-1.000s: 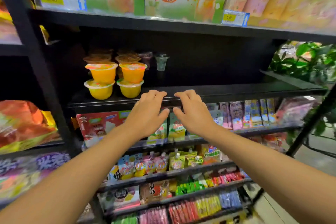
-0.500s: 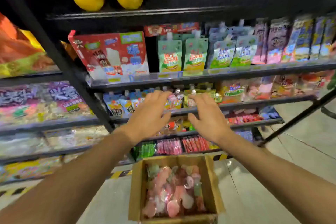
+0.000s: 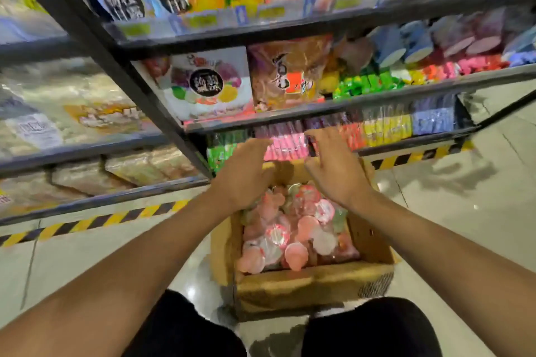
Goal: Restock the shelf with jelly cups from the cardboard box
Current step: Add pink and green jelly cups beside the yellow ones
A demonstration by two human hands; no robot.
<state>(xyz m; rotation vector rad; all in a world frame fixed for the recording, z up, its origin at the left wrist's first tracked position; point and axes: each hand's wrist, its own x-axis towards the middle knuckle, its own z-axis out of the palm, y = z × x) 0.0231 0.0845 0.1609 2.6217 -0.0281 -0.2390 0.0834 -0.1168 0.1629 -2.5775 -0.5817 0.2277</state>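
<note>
**Both hands poised over the open box of jelly cups**

Head view: the cardboard box [image 3: 304, 284] stands on the pale tiled floor [image 3: 452, 211], directly in front of the black shelf rack [image 3: 150, 101], with its top open. It is filled with a loose heap of jelly cups [image 3: 293, 229], mostly pink and white with a few greenish ones, their round foil lids facing up. The picture is blurred, so single cups are hard to tell apart.

The left hand [image 3: 246, 174] reaches forward above the far left part of the box, palm down, fingers extended and slightly spread, holding nothing. The right hand [image 3: 333, 171] mirrors it over the far right part of the box, also palm down with fingers relaxed and nearly straight, and likewise holds nothing. The two hands are near each other but apart, with cups visible between and below them. Whether either hand touches the cups cannot be told.

Behind the hands, the lowest shelf carries rows of pink packets [image 3: 285, 143], with yellow packets [image 3: 388, 127] further to the right. Higher shelves hold larger snack bags [image 3: 287, 75]. A yellow-and-black hazard stripe [image 3: 95, 222] runs along the floor at the rack's base. The person's knees, in dark trousers [image 3: 368, 327], frame the near side of the box.
</note>
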